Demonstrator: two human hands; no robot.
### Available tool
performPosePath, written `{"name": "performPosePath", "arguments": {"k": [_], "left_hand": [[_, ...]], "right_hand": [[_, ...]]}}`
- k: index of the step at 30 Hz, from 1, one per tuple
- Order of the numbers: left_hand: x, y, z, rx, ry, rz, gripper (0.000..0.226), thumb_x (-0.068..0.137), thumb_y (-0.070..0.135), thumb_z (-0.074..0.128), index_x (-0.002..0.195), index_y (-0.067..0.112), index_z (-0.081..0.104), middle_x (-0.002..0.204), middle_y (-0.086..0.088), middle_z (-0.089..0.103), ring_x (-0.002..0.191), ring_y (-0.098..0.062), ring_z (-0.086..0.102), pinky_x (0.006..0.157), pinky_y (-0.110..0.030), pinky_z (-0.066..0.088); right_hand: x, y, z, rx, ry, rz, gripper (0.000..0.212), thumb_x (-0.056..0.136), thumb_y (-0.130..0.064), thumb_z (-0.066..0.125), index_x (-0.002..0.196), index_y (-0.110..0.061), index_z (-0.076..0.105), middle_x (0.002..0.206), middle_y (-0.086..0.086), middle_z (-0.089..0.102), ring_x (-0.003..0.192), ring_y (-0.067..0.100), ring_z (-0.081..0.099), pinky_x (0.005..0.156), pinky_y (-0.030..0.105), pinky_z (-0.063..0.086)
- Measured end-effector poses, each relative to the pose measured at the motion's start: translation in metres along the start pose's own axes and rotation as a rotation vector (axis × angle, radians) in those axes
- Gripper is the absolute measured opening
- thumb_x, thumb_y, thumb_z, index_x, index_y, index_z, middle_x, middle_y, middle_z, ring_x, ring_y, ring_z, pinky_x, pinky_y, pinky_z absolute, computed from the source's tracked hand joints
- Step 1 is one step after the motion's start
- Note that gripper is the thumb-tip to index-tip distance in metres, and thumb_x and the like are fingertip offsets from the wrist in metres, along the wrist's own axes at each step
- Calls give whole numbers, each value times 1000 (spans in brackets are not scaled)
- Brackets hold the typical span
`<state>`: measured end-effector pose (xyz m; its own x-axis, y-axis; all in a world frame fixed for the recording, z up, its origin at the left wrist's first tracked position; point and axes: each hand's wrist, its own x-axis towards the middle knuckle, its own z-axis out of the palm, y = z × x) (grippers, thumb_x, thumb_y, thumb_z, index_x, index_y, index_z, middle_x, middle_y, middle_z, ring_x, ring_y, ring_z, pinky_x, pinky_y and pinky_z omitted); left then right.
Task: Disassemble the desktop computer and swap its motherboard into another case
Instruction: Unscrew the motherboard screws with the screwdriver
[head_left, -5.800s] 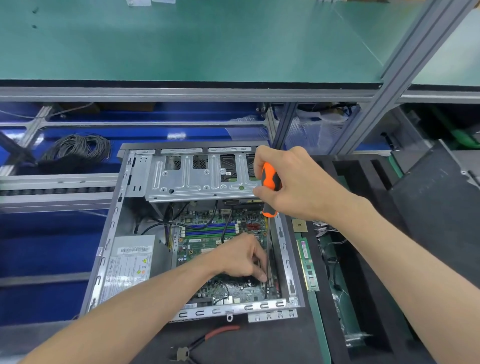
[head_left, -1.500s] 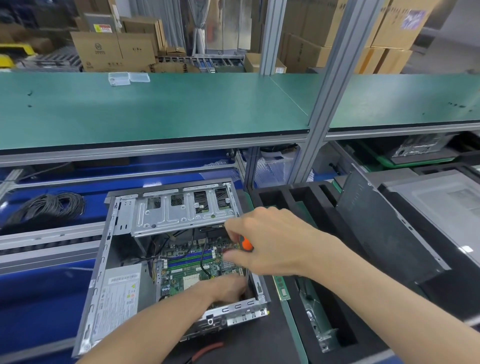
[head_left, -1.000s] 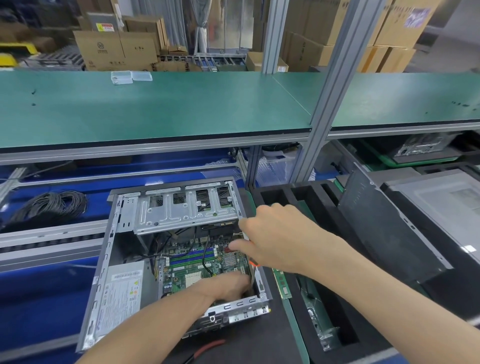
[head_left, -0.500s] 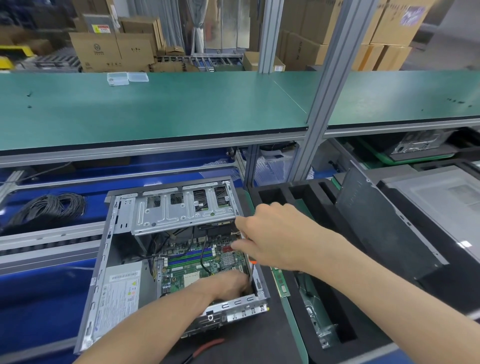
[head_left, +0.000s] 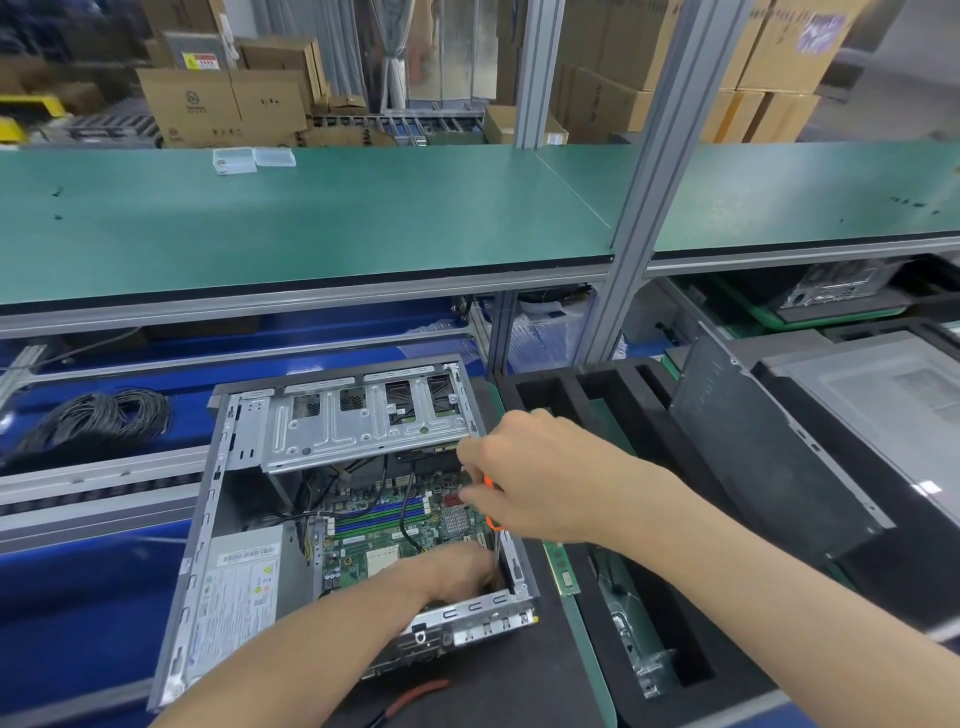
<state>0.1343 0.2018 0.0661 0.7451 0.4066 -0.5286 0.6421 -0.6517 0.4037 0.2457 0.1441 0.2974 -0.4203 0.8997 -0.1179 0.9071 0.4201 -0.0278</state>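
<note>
An open desktop case (head_left: 208, 525) lies flat in front of me, with its green motherboard (head_left: 384, 525) exposed and a grey power supply (head_left: 244, 582) at the left. My right hand (head_left: 535, 483) grips an orange-handled screwdriver (head_left: 491, 512), its shaft pointing down by the case's right wall. My left hand (head_left: 457, 569) reaches into the case's near right corner, fingers down on the board beside the shaft. A metal drive cage (head_left: 363, 431) covers the far part of the case.
Red-handled pliers (head_left: 410, 699) lie in front of the case. A black foam tray (head_left: 597, 405) with a RAM stick (head_left: 561, 566) sits at the right, a case side panel (head_left: 769, 457) leaning beyond it. A cable coil (head_left: 98, 415) rests at the left. A green shelf (head_left: 311, 218) overhangs.
Since about six seconds ago my head has tilted up and my right hand has lowered the screwdriver deeper into the case. Over the last second both hands barely move.
</note>
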Motion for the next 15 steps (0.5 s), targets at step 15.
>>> {"name": "performPosePath", "arguments": {"k": [15], "left_hand": [[0,0,0,2,3,-38,16,92,2,47,95,-3,62,100,-25,66,91,-40,63,81,-46,54]], "right_hand": [[1,8,-4,89,-75,-40,13,96,-30,58,91,-19,55,83,0,54,83,24,52,74,40,48]]}}
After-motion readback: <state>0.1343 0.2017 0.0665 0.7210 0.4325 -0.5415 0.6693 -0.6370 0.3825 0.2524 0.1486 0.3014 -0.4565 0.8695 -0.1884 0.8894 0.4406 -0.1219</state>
